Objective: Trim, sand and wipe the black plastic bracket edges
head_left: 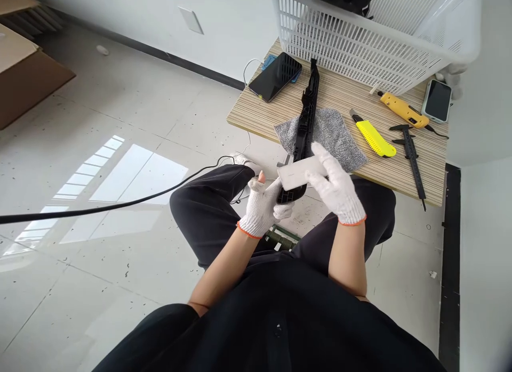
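A long black moulded plastic part [306,121] slants from the table toward my lap, its middle over a grey cloth [336,137]. My left hand [264,204], in a white knit glove with the thumb tip bare, is closed around its near end. My right hand [334,183], gloved in the same way, grips a flat whitish rectangular piece [300,172] between thumb and fingers. That piece lies across the black part near its lower end; whether the two touch, I cannot tell.
On the wooden table [256,108] are a black phone [276,76], a yellow utility knife [375,137], a caliper [414,161], a yellow corded tool [404,110] and a smaller phone [437,100]. A white plastic basket [340,41] stands behind. A black cable [160,193] crosses at left, with cardboard boxes [28,79] beyond.
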`<state>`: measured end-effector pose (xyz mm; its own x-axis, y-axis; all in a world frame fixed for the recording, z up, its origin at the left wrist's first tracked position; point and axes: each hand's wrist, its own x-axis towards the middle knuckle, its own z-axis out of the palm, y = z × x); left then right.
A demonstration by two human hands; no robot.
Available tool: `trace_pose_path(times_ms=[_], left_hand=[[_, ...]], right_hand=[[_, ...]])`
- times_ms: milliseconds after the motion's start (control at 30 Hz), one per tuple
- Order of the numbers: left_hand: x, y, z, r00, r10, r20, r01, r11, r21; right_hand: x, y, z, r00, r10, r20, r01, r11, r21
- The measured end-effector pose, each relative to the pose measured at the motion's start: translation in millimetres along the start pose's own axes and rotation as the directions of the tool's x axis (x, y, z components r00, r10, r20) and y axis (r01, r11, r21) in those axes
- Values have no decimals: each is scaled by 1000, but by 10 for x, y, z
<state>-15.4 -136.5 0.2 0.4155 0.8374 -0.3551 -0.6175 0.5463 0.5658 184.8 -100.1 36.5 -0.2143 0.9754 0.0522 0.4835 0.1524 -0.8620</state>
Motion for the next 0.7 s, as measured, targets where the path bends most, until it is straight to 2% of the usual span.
trace_pose_path(times_ms=[100, 133, 200, 267, 300, 433, 467, 567, 600, 700], left_hand=[[-12, 18, -36, 996, -58, 66, 65, 992, -109], [-23, 25, -41, 995, -73, 65, 82, 985, -150], [-42, 34, -36, 996, -85, 29, 90, 968, -235], [-52, 37, -16, 996, -86, -20, 75, 949, -306], [-54, 36, -3, 996, -85, -39, 67, 941, -331], [-55, 36, 34, 995, -72, -63, 42, 922, -384], [-56, 36, 34, 996, -73, -52, 47, 919, -390], [-56, 27, 11, 996, -88, -4, 79, 912, -403], [-54, 20, -2, 996, -88, -2, 79, 910, -406], [-47, 1, -31, 996, -78, -36, 56, 906, -420]], right_hand=[[-21, -30, 143, 994, -81, 67, 82, 997, -4], [-30, -26, 209, 993, -102, 55, 101, 995, 16], [-40, 5, 332, 992, -100, -78, 105, 992, 64], [-38, 47, 417, 968, -52, -245, 90, 985, 147], [-36, 65, 441, 961, -33, -274, 91, 975, 203], [-40, 96, 451, 989, -88, -123, 124, 937, 325], [-41, 96, 445, 987, -86, -136, 126, 940, 318], [-37, 84, 436, 956, -28, -292, 120, 946, 301], [-34, 78, 435, 957, -34, -288, 123, 947, 297], [-21, 71, 430, 985, -123, -123, 152, 952, 265]])
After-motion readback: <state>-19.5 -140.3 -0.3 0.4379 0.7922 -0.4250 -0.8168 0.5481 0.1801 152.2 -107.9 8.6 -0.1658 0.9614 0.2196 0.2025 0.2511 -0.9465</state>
